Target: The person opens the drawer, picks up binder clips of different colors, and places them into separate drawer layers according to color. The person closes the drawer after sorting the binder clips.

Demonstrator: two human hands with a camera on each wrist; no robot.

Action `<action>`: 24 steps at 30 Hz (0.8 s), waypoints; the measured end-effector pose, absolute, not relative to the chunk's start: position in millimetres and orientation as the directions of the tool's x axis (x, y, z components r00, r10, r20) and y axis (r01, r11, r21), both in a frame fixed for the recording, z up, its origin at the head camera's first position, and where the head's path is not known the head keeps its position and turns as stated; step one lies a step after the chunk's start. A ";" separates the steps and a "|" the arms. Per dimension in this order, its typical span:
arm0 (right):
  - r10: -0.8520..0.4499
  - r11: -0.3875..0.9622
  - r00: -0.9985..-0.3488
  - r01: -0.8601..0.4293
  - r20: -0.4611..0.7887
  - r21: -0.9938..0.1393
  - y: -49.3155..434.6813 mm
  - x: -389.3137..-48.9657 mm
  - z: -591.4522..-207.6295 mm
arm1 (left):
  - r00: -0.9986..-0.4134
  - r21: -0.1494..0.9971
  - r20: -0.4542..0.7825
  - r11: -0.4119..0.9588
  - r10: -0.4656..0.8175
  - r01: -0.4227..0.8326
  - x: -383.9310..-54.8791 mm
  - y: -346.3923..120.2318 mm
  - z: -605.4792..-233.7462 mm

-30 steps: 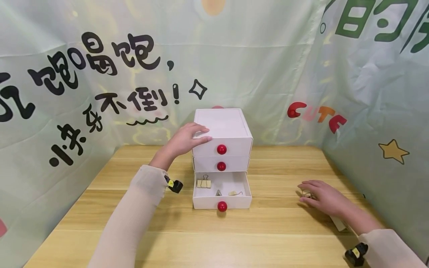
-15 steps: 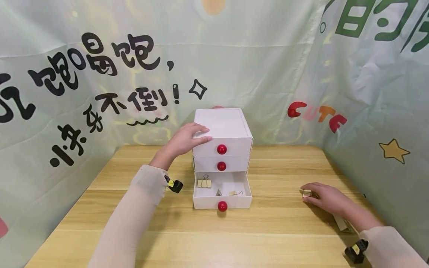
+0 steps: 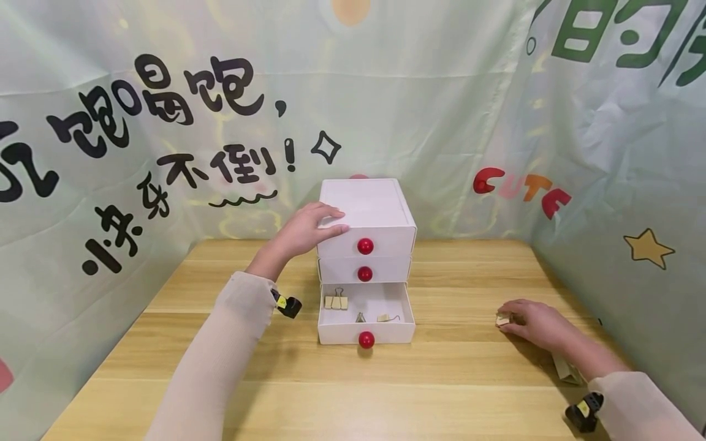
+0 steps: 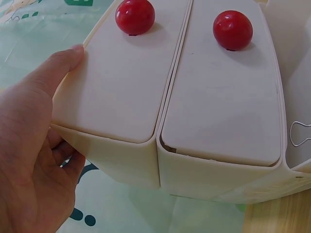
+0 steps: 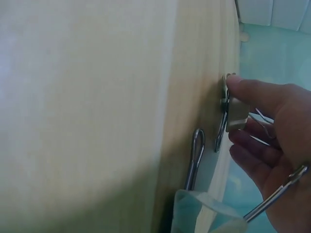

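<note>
My left hand [image 3: 300,229] rests on the upper left corner of a white drawer cabinet [image 3: 375,202], the thumb at its front top edge. The bottom drawer [image 3: 336,334] is pulled out. Inside lie a cream binder clip [image 3: 336,302] at the left, a small clip seen end-on [image 3: 360,317] and another small clip [image 3: 383,318]. On the right of the wooden table, my right hand [image 3: 535,324] pinches a small binder clip [image 5: 238,114] between thumb and fingers, close to the tabletop. A larger cream binder clip [image 3: 567,369] lies under the right wrist, partly hidden.
Red knobs [image 3: 365,246] mark the drawers; the upper two are closed. A printed cloth [image 3: 430,122] hangs behind the wooden table [image 3: 452,367] and along both sides. A black device [image 3: 586,411] is worn on the right wrist, another [image 3: 287,304] on the left.
My right hand's fingers have closed on the small binder clip, and the hand has shifted slightly right. The larger clip under the wrist has moved a little. My left hand has stayed on the cabinet.
</note>
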State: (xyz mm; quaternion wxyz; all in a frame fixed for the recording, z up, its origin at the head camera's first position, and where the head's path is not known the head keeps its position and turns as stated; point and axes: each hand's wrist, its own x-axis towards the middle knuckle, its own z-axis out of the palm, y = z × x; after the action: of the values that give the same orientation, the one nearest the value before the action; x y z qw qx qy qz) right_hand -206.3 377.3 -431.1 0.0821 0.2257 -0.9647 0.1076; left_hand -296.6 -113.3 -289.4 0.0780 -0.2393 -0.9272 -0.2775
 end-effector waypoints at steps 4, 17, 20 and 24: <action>-0.400 0.873 -0.892 -0.441 0.212 -0.208 376.4 -205.1 -431.4 | -0.875 0.480 0.274 0.732 0.398 0.483 -296.2 -113.0 -289.3; -0.375 0.830 -0.886 -0.452 0.273 -0.327 371.8 -204.6 -431.0 | -0.875 0.474 0.279 0.736 0.395 0.483 -295.3 -112.9 -289.0; -0.375 0.811 -0.874 -0.471 0.307 -0.349 367.0 -203.7 -429.5 | -0.875 0.472 0.281 0.738 0.394 0.483 -295.2 -112.9 -289.5; -0.372 0.793 -0.857 -0.494 0.357 -0.358 359.1 -201.6 -426.6 | -0.877 0.474 0.281 0.739 0.389 0.480 -295.3 -112.5 -290.4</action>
State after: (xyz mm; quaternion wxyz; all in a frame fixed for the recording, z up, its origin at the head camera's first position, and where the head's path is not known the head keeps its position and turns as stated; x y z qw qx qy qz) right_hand -201.6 359.1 -426.6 0.1353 0.2311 -0.9370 0.2243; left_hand -295.3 -112.5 -290.4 0.0818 -0.2338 -0.9288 -0.2755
